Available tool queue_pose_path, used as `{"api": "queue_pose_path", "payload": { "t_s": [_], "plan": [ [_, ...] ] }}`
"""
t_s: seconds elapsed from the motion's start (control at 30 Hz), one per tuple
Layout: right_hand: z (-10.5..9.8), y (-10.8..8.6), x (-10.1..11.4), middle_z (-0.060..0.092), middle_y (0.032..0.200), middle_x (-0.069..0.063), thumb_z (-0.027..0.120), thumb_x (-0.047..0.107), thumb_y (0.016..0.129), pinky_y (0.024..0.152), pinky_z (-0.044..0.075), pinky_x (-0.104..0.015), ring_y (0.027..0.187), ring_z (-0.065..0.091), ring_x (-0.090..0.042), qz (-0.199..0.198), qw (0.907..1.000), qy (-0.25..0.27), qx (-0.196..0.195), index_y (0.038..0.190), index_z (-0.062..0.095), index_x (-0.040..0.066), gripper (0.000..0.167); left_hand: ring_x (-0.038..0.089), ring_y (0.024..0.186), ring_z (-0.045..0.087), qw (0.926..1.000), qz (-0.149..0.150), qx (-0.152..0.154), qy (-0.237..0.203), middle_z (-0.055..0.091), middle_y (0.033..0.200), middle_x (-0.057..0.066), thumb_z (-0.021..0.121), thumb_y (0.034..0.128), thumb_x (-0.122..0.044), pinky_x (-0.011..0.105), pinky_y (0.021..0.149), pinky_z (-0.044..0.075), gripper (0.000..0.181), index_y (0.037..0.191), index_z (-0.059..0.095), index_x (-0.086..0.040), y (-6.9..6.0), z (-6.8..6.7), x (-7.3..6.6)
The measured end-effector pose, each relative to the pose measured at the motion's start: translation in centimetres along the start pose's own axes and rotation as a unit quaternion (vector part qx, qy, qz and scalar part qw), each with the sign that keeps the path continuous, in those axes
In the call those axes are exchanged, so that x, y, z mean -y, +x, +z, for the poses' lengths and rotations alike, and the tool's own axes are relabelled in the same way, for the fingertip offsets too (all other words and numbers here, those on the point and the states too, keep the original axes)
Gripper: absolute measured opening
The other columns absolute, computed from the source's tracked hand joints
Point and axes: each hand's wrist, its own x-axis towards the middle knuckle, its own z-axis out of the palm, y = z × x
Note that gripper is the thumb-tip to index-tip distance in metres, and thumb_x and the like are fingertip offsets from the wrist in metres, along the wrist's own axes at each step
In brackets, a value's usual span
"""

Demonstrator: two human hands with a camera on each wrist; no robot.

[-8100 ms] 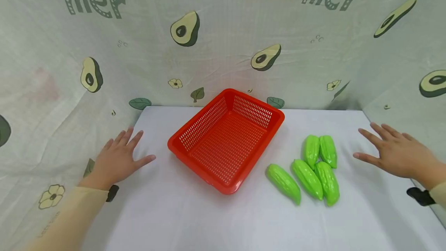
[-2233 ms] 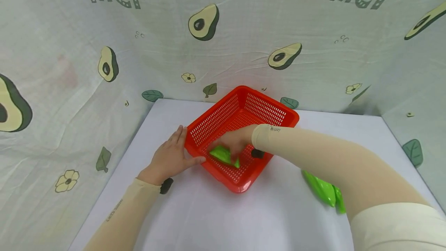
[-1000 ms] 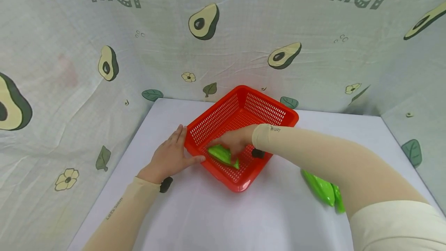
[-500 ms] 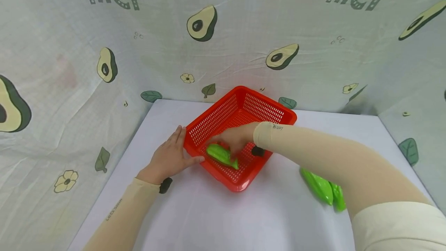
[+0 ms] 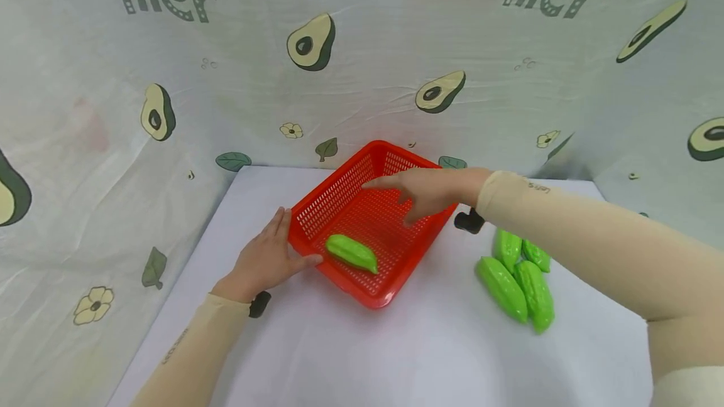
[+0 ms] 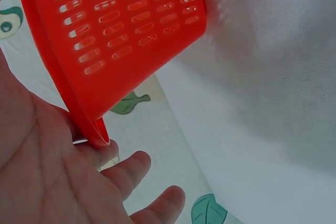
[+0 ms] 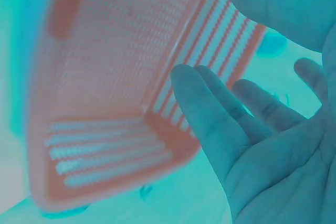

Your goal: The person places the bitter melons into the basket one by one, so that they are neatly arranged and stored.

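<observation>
A red plastic basket (image 5: pixel 415 262) with slotted walls stands on the white table. One glossy green ridged vegetable, like a bitter melon (image 5: pixel 352 252), lies in its near left corner. My left hand (image 5: pixel 263 264) rests against the basket's left corner, fingers straight along one side and thumb at the front rim. The left wrist view shows the basket rim (image 6: pixel 55 87) against this hand's palm and fingers. Over the basket hovers my right hand (image 5: pixel 430 192), fingers spread and holding nothing. Its fingers (image 7: pixel 207 114) also look empty in the right wrist view, where colours are off.
Several similar green vegetables (image 5: pixel 502 289) lie clustered on the table right of the basket; the right forearm (image 5: pixel 571 237) passes over their far end. A pale cloth (image 5: pixel 373 30) printed with avocados hangs behind the table and along its sides.
The right hand carried one green vegetable from the table into the basket, then let go and rose away to the right. The left hand came to the basket and has stayed there.
</observation>
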Motion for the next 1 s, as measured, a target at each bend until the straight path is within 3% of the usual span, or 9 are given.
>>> {"api": "queue_pose_path", "payload": {
  "t_s": [0.1, 0.23, 0.37, 0.5, 0.73, 1.0],
  "plan": [
    [-0.3, -3.2, -1.3, 0.039, 0.153, 0.003, 0.082, 0.007, 0.082, 0.077, 0.056, -0.030, 0.118, 0.059, -0.021, 0.006, 0.9991, 0.033, -0.025, 0.157, 0.029, 0.037, 0.097, 0.046, 0.143, 0.025, 1.0000, -0.001, 0.001, -0.003, 0.014, 0.161, 0.027, 0.054, 0.0775, -0.084, 0.057, 0.100, 0.042, 0.127, 0.155, 0.014, 0.008, 0.0, 0.0, 0.1],
    [0.8, -7.4, -3.8, 0.045, 0.150, -0.003, 0.082, 0.006, 0.081, 0.078, 0.056, -0.032, 0.118, 0.059, -0.027, 0.024, 0.9959, 0.069, -0.054, 0.158, 0.027, 0.037, 0.099, 0.046, 0.143, 0.026, 1.0000, 0.000, 0.001, -0.007, 0.014, 0.161, 0.028, 0.054, 0.0784, -0.083, 0.057, 0.100, 0.042, 0.126, 0.155, 0.014, 0.008, -0.1, 0.1, 0.1],
    [3.4, -11.0, -6.1, 0.044, 0.150, -0.007, 0.084, 0.010, 0.081, 0.079, 0.056, -0.034, 0.118, 0.059, -0.029, 0.062, 0.9912, 0.093, -0.072, 0.158, 0.027, 0.036, 0.099, 0.047, 0.140, 0.031, 1.0000, -0.004, 0.001, -0.004, 0.014, 0.161, 0.028, 0.055, 0.0782, -0.083, 0.057, 0.096, 0.046, 0.126, 0.155, 0.015, 0.008, -0.2, 0.1, 0.1],
    [6.9, -14.0, -8.0, 0.046, 0.149, -0.008, 0.084, 0.013, 0.082, 0.080, 0.056, -0.037, 0.117, 0.059, -0.028, 0.088, 0.9907, 0.064, -0.082, 0.158, 0.026, 0.036, 0.098, 0.048, 0.139, 0.032, 1.0000, 0.000, -0.002, 0.000, 0.014, 0.161, 0.028, 0.054, 0.0787, -0.083, 0.057, 0.093, 0.048, 0.125, 0.155, 0.014, 0.008, -0.2, 0.0, 0.0],
    [11.1, -16.2, -9.7, 0.053, 0.139, -0.009, 0.085, 0.011, 0.080, 0.085, 0.055, -0.044, 0.114, 0.058, -0.029, 0.112, 0.9868, 0.055, -0.103, 0.158, 0.029, 0.032, 0.097, 0.049, 0.139, 0.032, 1.0000, 0.003, -0.001, 0.002, 0.014, 0.160, 0.029, 0.050, 0.0779, -0.086, 0.057, 0.092, 0.048, 0.127, 0.155, 0.014, 0.009, -0.1, -0.2, -0.1],
    [13.5, -16.0, -9.8, 0.051, 0.143, -0.013, 0.087, 0.014, 0.076, 0.086, 0.054, -0.047, 0.126, 0.050, -0.036, 0.143, 0.9846, 0.024, -0.097, 0.156, 0.036, 0.028, 0.096, 0.049, 0.138, 0.035, 1.0000, -0.002, 0.006, 0.000, 0.012, 0.162, 0.027, 0.052, 0.0775, -0.085, 0.056, 0.091, 0.049, 0.127, 0.156, 0.012, 0.006, 0.0, 0.3, 0.2]
  ]
}}
